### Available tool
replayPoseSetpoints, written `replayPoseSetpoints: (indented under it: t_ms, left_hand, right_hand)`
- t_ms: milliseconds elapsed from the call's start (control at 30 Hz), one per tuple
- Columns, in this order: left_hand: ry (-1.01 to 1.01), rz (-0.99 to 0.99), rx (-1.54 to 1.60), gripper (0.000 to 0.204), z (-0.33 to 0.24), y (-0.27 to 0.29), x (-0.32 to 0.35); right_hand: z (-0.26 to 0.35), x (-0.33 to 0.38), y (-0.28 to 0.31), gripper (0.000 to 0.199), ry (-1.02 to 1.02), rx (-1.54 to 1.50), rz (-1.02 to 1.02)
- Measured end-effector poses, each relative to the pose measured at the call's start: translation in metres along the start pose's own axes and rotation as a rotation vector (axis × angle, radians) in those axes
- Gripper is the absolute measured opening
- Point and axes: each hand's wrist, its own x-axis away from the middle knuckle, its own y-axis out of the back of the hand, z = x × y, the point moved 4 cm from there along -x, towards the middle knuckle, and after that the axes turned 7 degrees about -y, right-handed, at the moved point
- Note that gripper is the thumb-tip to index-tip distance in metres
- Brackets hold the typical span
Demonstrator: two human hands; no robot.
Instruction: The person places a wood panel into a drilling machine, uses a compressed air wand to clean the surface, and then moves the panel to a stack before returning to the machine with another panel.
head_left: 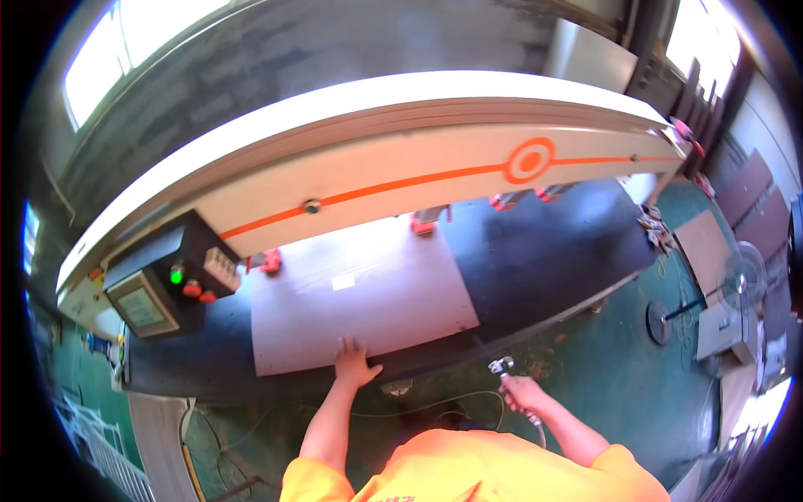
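A pale grey-brown wood-grain panel (376, 314) lies flat on the black machine table (535, 251), with a small white label (344, 282) on it. My left hand (355, 364) rests at the panel's front edge, fingers spread, the fingertips on its surface. Off the front of the table, my right hand (524, 395) is closed round the handle of a metal air gun (501, 366). From the gun's lower end a thin hose (542, 435) hangs down. The gun's nozzle points away from me, apart from the panel.
A long beige beam with an orange stripe (418, 181) spans the table, with red-tipped clamps (424, 224) beneath. At left sits a control box with screen and buttons (167, 276). A standing fan (661, 322) and stacked boards (703, 247) are on the right. Hoses cross the green floor (619, 376).
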Motion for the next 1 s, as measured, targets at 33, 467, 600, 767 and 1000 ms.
replayPoseSetpoints:
  t_ms: [33, 467, 600, 767, 1000]
  left_hand:
    - [-0.033, -0.074, 0.001, 0.082, 0.010, -0.007, 0.008]
    - [-0.247, -0.296, 0.771, 0.027, -0.247, 0.017, 0.098]
    - [-0.643, -0.502, 0.761, 0.015, -0.350, 0.161, 0.087]
    - [-1.279, -0.167, 1.270, 0.037, -0.486, 0.300, 0.131]
    - [-1.586, 0.177, 1.898, 0.028, -0.540, 0.335, 0.176]
  right_hand:
    - [-0.001, -0.002, -0.012, 0.044, 0.041, -0.009, 0.035]
    - [-0.118, -0.009, 0.194, 0.048, 0.045, -0.407, -0.265]
    - [-0.109, -0.005, 0.141, 0.045, 0.078, -0.186, 0.018]
    - [-0.124, -0.011, 0.092, 0.041, 0.227, -0.043, 0.198]
    - [-0.122, 0.005, 0.101, 0.041, 0.152, -0.078, 0.167]
